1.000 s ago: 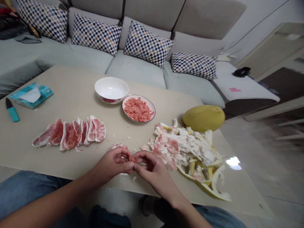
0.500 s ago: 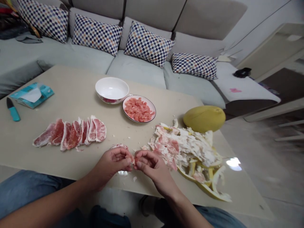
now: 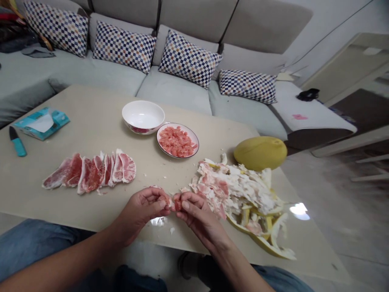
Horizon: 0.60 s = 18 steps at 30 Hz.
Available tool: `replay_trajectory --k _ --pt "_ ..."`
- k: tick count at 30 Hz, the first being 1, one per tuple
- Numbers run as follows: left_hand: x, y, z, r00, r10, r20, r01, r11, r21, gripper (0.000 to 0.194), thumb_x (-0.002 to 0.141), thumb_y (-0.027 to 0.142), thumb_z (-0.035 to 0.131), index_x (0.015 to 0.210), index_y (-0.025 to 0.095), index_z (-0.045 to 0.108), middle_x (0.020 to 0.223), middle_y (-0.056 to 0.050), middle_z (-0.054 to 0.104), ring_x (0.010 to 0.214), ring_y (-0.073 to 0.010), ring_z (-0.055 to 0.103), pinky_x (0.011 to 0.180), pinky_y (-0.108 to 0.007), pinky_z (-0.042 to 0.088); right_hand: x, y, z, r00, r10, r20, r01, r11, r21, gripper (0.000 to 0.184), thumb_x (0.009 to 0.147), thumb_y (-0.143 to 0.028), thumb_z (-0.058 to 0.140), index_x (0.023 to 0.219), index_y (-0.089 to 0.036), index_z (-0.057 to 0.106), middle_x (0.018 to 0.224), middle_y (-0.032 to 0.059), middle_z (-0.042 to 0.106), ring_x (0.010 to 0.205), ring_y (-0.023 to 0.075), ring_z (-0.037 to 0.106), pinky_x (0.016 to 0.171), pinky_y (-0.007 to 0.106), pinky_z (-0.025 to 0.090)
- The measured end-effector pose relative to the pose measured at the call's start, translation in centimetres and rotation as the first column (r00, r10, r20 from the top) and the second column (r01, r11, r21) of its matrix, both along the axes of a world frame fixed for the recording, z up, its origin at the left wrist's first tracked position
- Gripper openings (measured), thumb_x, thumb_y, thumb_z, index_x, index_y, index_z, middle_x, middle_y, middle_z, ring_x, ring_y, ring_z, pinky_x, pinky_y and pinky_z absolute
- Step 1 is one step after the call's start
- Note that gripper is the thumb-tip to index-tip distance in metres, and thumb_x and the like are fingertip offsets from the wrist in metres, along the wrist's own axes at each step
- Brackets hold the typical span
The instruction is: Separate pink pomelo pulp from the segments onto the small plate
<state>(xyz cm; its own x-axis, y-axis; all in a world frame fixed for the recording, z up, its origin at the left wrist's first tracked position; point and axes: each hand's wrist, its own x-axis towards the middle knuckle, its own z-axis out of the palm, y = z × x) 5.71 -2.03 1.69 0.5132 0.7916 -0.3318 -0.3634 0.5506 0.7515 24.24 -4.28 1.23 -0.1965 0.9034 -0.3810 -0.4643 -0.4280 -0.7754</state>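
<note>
Near the table's front edge, my left hand (image 3: 144, 213) and my right hand (image 3: 199, 215) meet, their fingertips almost touching. Between my right thumb and fingers is a small piece of red pomelo flesh (image 3: 178, 205). My left fingers are closed on a pale pink bit of pomelo (image 3: 170, 203), perhaps membrane; most of it is hidden by the fingers. Behind my left hand, part of another pomelo segment (image 3: 155, 187) shows on the table. Further left lies a row of pomelo segments (image 3: 94, 172) in their skins. Loose red flesh fills a dark-rimmed plate (image 3: 193, 152).
A white bowl (image 3: 142, 115) stands beside the plate. To the right, a heap of peel and membrane (image 3: 243, 190) lies against a whole yellow pomelo (image 3: 260, 153). At far left are a turquoise-handled knife (image 3: 18, 142) and a tissue pack (image 3: 43, 123). A sofa (image 3: 176, 91) borders the table's back.
My hands have drawn slightly apart, and the red flesh now shows in my right fingers with a pale bit at my left. Things on the table have stayed put.
</note>
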Motion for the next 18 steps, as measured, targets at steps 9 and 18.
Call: replay_trajectory --k 9,18 --pt "0.0 0.2 -1.0 0.998 -0.050 -0.033 0.051 0.998 0.032 0.018 0.080 0.028 0.071 0.092 0.016 0.065 0.096 -0.004 0.063 0.089 -0.0148 0.061 0.088 -0.033 0.048 -0.1 0.0 -0.4 0.987 0.045 0.152 -0.055 0.996 0.063 0.021 0.073 -0.031 0.080 0.089 -0.020 0.072 0.090 0.0031 0.072 0.078 0.0125 0.066 0.073 0.024 0.055" --pt "0.1 0.2 -0.8 0.999 0.037 -0.034 -0.037 0.999 0.013 0.016 0.076 0.025 0.075 0.083 0.016 0.065 0.092 -0.002 0.065 0.087 -0.0129 0.062 0.084 -0.026 0.048 -0.3 0.2 -0.4 0.998 0.006 0.060 -0.005 1.000 -0.008 0.022 0.067 -0.026 0.084 0.084 -0.018 0.073 0.095 0.0038 0.075 0.078 0.0110 0.069 0.075 0.021 0.055"
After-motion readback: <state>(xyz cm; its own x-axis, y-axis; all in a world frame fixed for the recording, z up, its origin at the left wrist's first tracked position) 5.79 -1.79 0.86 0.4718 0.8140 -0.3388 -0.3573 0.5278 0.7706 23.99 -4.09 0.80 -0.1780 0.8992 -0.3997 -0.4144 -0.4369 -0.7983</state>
